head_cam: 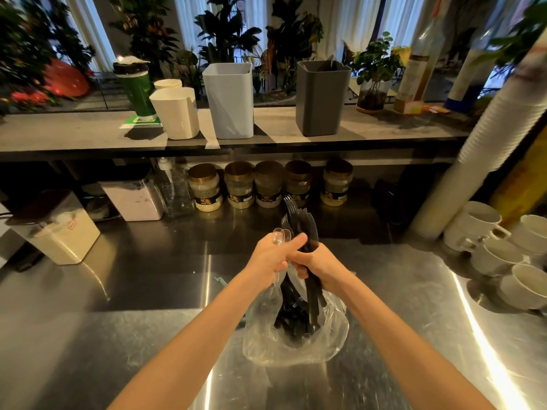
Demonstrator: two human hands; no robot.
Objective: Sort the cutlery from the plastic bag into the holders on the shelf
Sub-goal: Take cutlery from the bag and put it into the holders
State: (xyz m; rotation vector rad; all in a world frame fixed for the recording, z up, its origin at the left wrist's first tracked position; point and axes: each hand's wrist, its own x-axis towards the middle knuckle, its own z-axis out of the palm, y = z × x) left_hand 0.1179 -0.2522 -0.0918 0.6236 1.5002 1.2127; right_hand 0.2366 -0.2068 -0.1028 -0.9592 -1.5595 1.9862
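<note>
A clear plastic bag [296, 335] stands on the steel counter with black cutlery inside. My right hand [321, 266] grips a bunch of black plastic cutlery [300, 223], fork tines pointing up, just above the bag's mouth. My left hand [273, 255] holds a couple of clear plastic spoons [281, 234] and touches the black bunch with its fingertips. On the shelf behind stand three holders: a white one [177, 113], a light grey one [229, 100] and a dark grey one [321, 97] with a dark utensil tip showing inside.
The steel counter [133, 291] stretches in front. Under the shelf [74, 134] stand several jars [239, 184], a clear bottle and white boxes at left. White cups [503, 255] and a tall cup stack [488, 137] crowd the right. Plants and bottles sit on the shelf.
</note>
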